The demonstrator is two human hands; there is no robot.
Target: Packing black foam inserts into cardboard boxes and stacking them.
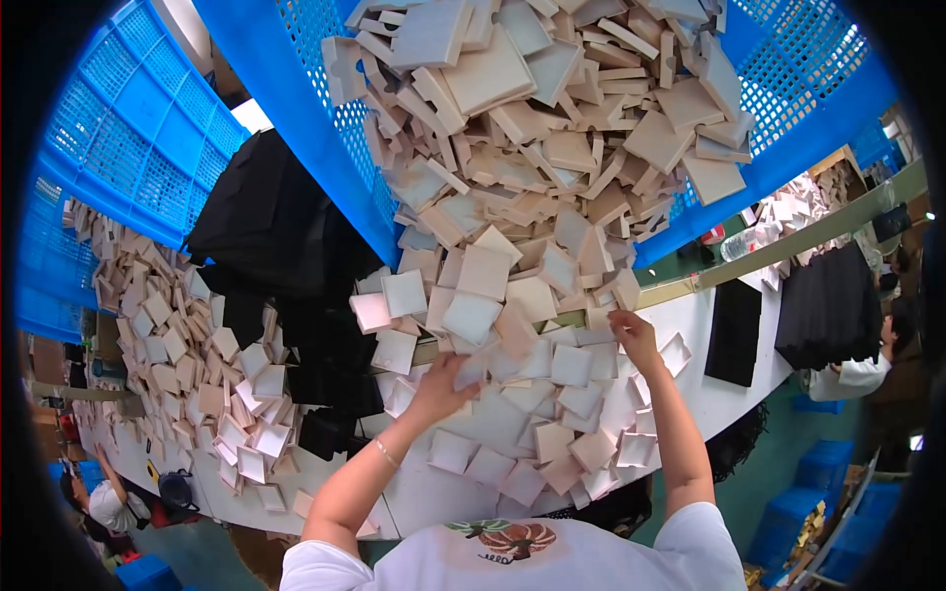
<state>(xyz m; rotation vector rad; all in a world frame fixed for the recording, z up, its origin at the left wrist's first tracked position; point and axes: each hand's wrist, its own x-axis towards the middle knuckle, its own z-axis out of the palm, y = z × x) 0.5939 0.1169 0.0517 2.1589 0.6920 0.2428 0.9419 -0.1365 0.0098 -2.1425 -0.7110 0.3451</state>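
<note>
Small cream and white cardboard box pieces [483,266] pour in a heap from a tipped blue plastic crate [301,59] onto the white table. My left hand [443,387] rests at the lower left of the heap, fingers and thumb apart, touching pieces. At the heap's lower right my right hand [636,335] has its fingers bent and apart against the pieces; its fingertips are partly hidden. Neither hand shows a piece gripped in it. Between my forearms, shallow open box pieces [572,365] lie scattered, several with their hollow side up.
To the left stands a black stack [266,212] beside another pile of box pieces [177,345] and a second blue crate [128,108]. Black sheets [734,330] lie at the right, near a dark pile [828,310]. Other people [857,379] are at the far right and far left.
</note>
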